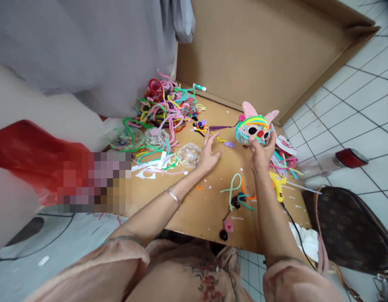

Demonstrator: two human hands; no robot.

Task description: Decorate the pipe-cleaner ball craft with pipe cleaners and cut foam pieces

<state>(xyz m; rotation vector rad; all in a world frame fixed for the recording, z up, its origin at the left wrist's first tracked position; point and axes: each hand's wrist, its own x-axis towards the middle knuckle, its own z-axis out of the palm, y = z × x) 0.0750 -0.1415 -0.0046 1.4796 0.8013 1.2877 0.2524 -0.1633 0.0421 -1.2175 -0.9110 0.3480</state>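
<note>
My right hand [262,153] holds a clear ball wrapped in colored pipe cleaners [244,131], with pink ears, black eyes and a red nose, above the right part of the brown table [187,209]. A dark purple tasselled piece [221,127] reaches toward the ball's left side. My left hand [209,154] is open over the table, fingers spread, beside a clear plastic ball [189,155]. Just beyond its fingertips lie small black, yellow and purple pieces [200,125]. A yellow strip with a lilac end [229,144] lies between the hands.
Tangled pipe cleaners [165,102] fill the back left, near a glue stick [199,87]. A yellow glue gun [278,186] with a black cord, a red-capped bottle [335,161] and a brown bag [354,228] are at right. Tall cardboard [259,46] stands behind.
</note>
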